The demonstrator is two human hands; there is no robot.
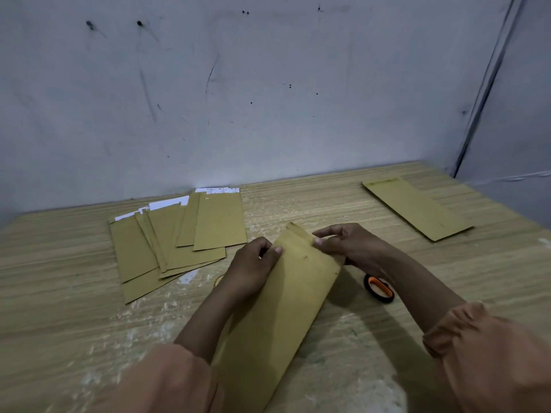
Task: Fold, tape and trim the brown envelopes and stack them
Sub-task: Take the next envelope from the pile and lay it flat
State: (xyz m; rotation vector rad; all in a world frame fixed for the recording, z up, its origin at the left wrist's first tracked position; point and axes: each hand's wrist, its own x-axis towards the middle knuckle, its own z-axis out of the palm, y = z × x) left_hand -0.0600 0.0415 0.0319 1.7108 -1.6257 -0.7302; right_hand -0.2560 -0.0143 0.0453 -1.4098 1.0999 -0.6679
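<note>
A pale wood-grain worktop, scuffed with whitish patches near its front, meets a grey-blue wall marked by dark scratches, specks and small holes. At right, a dark vertical strip runs down the corner beside a second wall panel.

Head cam, one view only.
Worn on my head, looking fwd and down over the table, close above my hands, facing the wall at the table's far edge.
</note>
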